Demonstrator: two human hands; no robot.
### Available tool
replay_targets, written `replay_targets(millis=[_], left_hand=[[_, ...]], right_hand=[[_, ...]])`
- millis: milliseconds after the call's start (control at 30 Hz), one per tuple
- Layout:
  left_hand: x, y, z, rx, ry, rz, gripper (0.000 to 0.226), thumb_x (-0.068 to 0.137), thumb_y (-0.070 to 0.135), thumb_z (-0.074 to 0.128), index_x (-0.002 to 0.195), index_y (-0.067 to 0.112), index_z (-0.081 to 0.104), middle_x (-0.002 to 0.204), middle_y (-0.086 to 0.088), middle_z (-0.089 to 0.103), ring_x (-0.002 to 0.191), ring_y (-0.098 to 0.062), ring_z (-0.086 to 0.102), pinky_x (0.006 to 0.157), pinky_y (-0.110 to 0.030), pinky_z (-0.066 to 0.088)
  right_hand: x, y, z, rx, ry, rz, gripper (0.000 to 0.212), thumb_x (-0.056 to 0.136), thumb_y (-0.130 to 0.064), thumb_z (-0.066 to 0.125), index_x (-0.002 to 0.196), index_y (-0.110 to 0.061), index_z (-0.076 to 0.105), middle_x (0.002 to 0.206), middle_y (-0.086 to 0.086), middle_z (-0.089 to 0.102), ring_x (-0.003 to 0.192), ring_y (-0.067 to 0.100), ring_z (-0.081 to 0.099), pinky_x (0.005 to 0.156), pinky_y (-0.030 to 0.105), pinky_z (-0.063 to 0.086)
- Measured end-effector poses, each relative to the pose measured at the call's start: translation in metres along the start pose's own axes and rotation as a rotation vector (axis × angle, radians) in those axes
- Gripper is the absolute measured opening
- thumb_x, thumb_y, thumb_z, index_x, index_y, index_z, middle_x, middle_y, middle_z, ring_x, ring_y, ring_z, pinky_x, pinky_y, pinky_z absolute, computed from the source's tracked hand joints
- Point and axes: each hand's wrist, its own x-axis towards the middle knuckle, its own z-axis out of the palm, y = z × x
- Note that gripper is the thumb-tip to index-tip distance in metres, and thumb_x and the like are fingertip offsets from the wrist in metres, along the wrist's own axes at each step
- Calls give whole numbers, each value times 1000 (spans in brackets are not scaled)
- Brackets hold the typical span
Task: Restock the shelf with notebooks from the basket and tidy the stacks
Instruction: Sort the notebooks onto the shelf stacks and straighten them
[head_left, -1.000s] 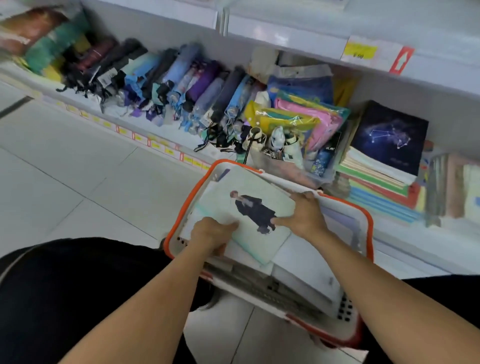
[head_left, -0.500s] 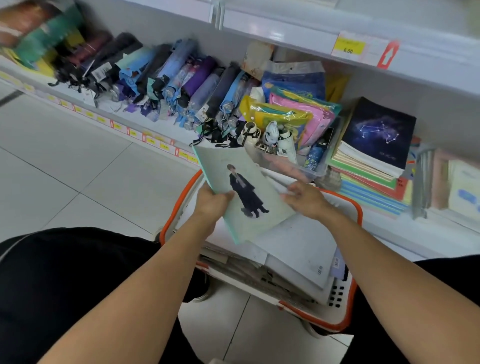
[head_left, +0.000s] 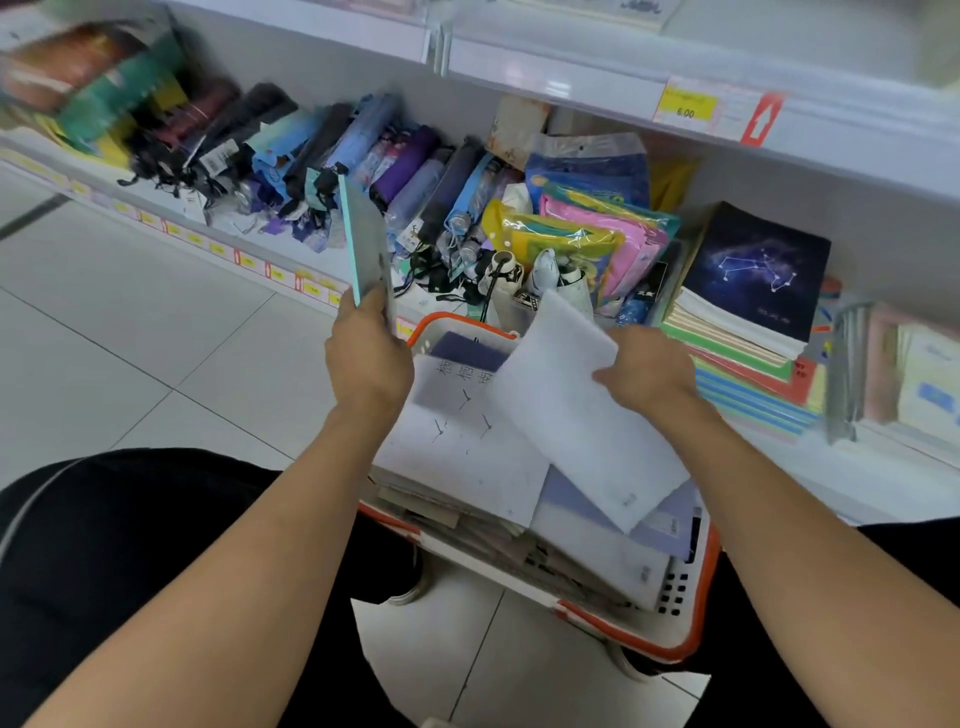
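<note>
head | my left hand (head_left: 366, 358) grips a mint-edged notebook (head_left: 363, 244) upright above the basket (head_left: 691, 623) | my right hand (head_left: 647, 371) pinches a white notebook (head_left: 566, 395) tilted over the basket's pile | shelf (head_left: 909, 483) stack with starry notebook (head_left: 758, 270) just beyond

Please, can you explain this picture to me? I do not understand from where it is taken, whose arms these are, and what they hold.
A camera on a person's head looks down at their own arms. The left hand grips a mint-edged notebook, held upright. The right hand pinches a white notebook, lifted at a tilt over an orange-rimmed basket full of notebooks. Behind is a shop shelf: folded umbrellas at left, a notebook stack with a dark starry cover at right.
</note>
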Motion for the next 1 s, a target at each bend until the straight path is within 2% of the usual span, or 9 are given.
replay_targets(millis=[133,267,367,467,533,600,733,833,1000], left_hand=[[-6,22,-8,-305,-74,6,25,96,13,50,114,17,67,101,-12,67,92,-32,62,76,-32,47],[-16,58,-21,-1013,-397,-360,35,84,53,66,94,20,74,93,1,76,91,-17,72,83,-36,58],[-12,58,-20,-876,-335,-281,26,79,24,68,105,18,70,98,-1,74,92,-19,70,87,-45,57],[2,42,-33,-983,-297,-208,56,88,-1,58,137,26,51,121,-1,66,107,-17,65,92,-41,55],[13,34,-48,-1090,-296,-159,84,89,-6,58,150,40,23,133,4,58,112,-15,62,89,-37,55],[25,34,-67,-1135,-317,-128,86,89,-5,60,151,41,20,128,9,60,109,-16,65,86,-38,57],[45,51,-99,-1178,-424,-50,36,92,2,62,127,8,58,114,-6,72,99,-24,71,83,-40,57],[65,74,-113,-1210,-363,62,27,92,4,63,119,6,62,108,-6,73,95,-20,71,76,-30,56],[100,137,-131,-1030,-275,67,34,99,34,53,126,14,61,114,6,68,100,-14,66,81,-27,50]], right_hand=[[-31,-51,-49,80,150,-165,26,89,-11,54,114,-7,59,99,18,65,94,42,64,71,38,47],[-75,-105,-53,25,258,-383,37,90,-12,50,127,-10,49,102,14,66,91,40,65,67,40,46],[-79,-124,-42,137,103,-497,39,88,-23,55,124,-11,51,101,12,68,91,36,65,70,37,49],[-62,-114,-50,557,-178,-462,60,84,-35,70,140,-28,48,100,2,64,90,19,62,75,29,45],[-42,-98,-58,622,-22,-315,75,74,-51,79,138,-28,48,116,-6,52,108,12,51,92,29,44],[-28,-84,-70,877,-25,-147,96,58,-50,90,137,-25,41,126,-11,50,118,10,49,104,37,42],[-22,-75,-93,1494,-301,-160,56,72,-11,84,124,-6,62,119,14,70,103,27,71,90,44,57],[-23,-74,-118,1567,-198,-236,42,80,-6,72,122,-3,65,115,10,72,102,24,71,81,31,59],[-8,-70,-167,1570,67,-199,34,88,-7,69,122,-3,65,115,11,72,100,25,71,84,37,59]])
